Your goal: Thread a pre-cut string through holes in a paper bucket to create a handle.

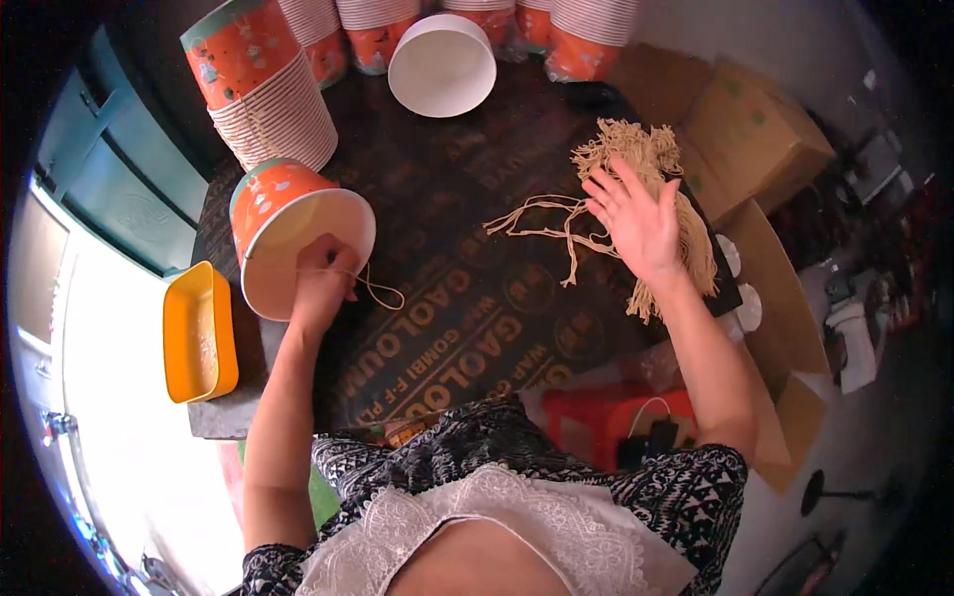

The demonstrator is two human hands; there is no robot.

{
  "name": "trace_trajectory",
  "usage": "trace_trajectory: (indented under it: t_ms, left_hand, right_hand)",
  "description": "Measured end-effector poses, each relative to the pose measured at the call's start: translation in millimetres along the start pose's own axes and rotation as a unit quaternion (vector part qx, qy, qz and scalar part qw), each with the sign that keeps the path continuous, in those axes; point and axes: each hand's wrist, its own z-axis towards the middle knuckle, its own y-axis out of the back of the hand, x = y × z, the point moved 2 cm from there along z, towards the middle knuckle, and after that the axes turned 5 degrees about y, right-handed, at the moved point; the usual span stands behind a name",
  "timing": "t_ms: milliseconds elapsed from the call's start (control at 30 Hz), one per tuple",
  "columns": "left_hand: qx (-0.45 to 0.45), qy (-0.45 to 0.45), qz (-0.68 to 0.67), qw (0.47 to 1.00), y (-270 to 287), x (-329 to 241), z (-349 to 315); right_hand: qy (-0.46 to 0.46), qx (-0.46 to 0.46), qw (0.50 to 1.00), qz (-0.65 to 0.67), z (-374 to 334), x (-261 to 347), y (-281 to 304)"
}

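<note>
At the left of the dark table [427, 189], an orange-and-green paper bucket [268, 199] lies tipped with its white mouth toward me. My left hand [326, 278] is in that mouth, fingers closed on a thin beige cord [383, 293] whose loop hangs out past the rim. What the fingertips touch inside is hidden. To the right, my right hand [638, 223] is spread open with nothing in it. It is over a thick bundle of beige cords [701, 263], and several loose cords [537, 203] trail leftward from there.
Nested orange buckets [273, 124] lean at the back left, with more stacks [586, 45] along the far edge. One bucket [442, 68] shows its white inside. A yellow plastic bin [201, 333] sits at the left edge. Cardboard boxes [760, 134] and a red stool [596, 407] flank the table.
</note>
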Motion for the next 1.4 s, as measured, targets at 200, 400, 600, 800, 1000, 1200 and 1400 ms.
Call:
trace_trajectory:
  t_ms: [200, 400, 600, 800, 1000, 1200, 1400]
  left_hand:
    - [-0.02, -0.005, 0.022, 1.0, 3.1, -0.7, -2.6]
    - [-0.006, -0.008, 0.015, 1.0, 4.8, 3.0, -0.1]
    - [-0.003, 0.001, -0.01, 1.0, 3.2, 1.2, -1.6]
    - [0.0, -0.003, -0.007, 1.0, 6.1, 2.4, -1.6]
    - [-0.009, 0.007, 0.006, 1.0, 6.8, -0.3, -3.3]
    - [-0.013, 0.006, -0.001, 1.0, 5.5, -1.9, -4.5]
    - [-0.007, 0.013, 0.015, 1.0, 7.0, -1.5, -4.2]
  right_hand:
    - [0.046, -0.17, 0.945, -0.276, -1.6, -29.0, -34.9]
    - [0.028, -0.131, 0.961, -0.243, -1.5, -38.7, -50.8]
    - [0.011, -0.126, 0.855, -0.503, -8.3, -20.0, -49.0]
    - [-0.056, 0.057, 0.42, -0.904, -23.2, -35.6, -59.7]
    - [-0.096, 0.143, 0.338, -0.925, -14.8, -45.2, -46.1]
    - [0.022, -0.028, 0.483, -0.875, 13.3, -38.5, -34.3]
    - [0.134, -0.141, 0.665, -0.721, 30.6, -41.5, -65.6]
